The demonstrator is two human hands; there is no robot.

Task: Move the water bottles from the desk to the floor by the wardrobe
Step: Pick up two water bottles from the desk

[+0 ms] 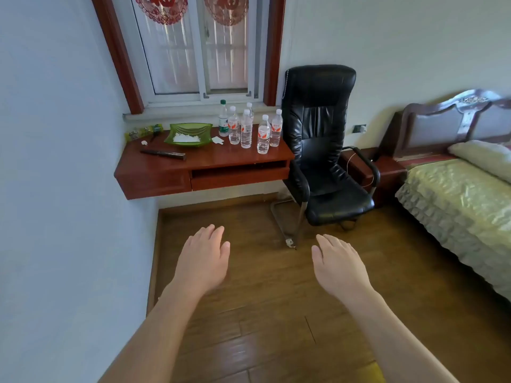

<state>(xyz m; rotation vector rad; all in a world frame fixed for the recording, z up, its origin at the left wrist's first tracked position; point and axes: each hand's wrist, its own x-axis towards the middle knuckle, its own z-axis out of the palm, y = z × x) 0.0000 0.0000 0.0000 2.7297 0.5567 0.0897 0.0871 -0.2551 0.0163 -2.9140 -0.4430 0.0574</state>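
The left hand [203, 261] and right hand [338, 265] hover open and empty, palms down, over the near floor [262, 313]. 6 water bottles [250, 128] stand upright on the far worktop [210, 161], left of a black chair [320, 139].

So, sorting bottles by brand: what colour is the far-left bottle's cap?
Green, on the far-left bottle; head view.

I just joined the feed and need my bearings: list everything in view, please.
water bottles: six, clear, five white-capped and one green-capped, desk's right rear
desk: one, red-brown, under window
bowl: one, green, white contents, desk middle
dark stick-like object: one, desk front left
green packet: one, desk's left rear
chair: one, black, right of desk
bed: one, yellow-green cover, far right
window: one, red decorations
left hand: empty, over floor
right hand: empty, over floor
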